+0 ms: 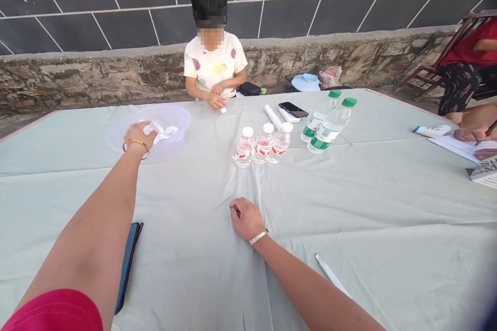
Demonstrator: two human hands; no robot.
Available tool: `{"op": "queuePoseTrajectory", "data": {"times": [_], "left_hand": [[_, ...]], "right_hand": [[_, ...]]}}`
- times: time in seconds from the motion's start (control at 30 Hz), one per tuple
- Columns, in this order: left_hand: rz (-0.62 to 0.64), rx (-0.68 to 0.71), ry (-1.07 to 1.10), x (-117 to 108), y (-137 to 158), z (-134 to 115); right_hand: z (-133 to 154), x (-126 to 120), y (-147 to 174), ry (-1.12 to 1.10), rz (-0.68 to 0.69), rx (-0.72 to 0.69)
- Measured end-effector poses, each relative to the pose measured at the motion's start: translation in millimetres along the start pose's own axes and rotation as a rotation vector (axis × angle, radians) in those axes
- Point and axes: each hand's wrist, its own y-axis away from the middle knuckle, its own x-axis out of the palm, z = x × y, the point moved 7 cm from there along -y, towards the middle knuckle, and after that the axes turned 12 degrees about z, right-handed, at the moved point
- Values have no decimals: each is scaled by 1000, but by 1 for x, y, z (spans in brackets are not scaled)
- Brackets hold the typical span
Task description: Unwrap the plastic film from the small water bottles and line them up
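At the far left of the table my left hand, with a gold bangle at its wrist, reaches into a translucent pale purple basin. Its fingers are bent around the near end of a crumpled whitish piece, thin like plastic film or tissue; the fingertips are partly hidden. My right hand rests on the tablecloth with curled fingers and nothing visible in it. Beyond it stand three small clear bottles with white caps and red-and-white labels, apart from the hand.
Two larger green-capped bottles stand right of the small ones, near a black phone and white rolls. A dark-cased device lies beside my left forearm, a white pen-like stick by my right. A person sits opposite; another's hand writes at right.
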Motion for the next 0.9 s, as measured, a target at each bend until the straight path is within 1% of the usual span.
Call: {"op": "queuePoseTrajectory", "data": {"times": [0.03,0.07,0.1,0.13,0.2,0.27,0.3,0.4,0.43,0.5,0.57,0.6,0.63,0.67,0.73,0.8,0.83,0.9], "left_hand": [[94,-34,-13,13,-4,7],[142,-54,-17,22,-2,14],[141,-60,-14,25,4,18],[114,-57,-8,24,14,21],[63,-44,5,19,46,24],[53,9,63,17,93,20],[78,75,138,18,121,14],[256,262,372,33,221,-13],[322,298,430,40,256,-22],[438,323,505,58,325,-35],[554,381,528,80,389,-42],[605,439,528,92,418,-44],[636,492,527,104,444,-43],[628,484,518,115,464,-36],[629,443,479,137,494,-16],[642,463,421,152,516,0],[650,468,391,154,522,7],[661,435,344,150,529,18]], "right_hand": [[0,1,0,-2,4,1],[0,1,-1,-2,7,2],[0,2,-1,-1,10,2],[0,2,-1,1,11,1],[0,3,-2,3,13,-4],[-1,4,-3,1,19,-8],[-1,4,-4,-3,26,-10],[0,3,-8,-37,79,-1],[1,2,-7,-51,96,3],[4,-1,0,-72,114,12],[10,-2,20,-73,117,17],[12,0,35,-77,125,16],[14,4,53,-95,135,9],[16,10,74,-126,145,-5],[20,22,118,-208,151,-59],[23,31,158,-233,139,-134],[25,34,174,-216,131,-166],[28,38,194,-163,120,-201]]}}
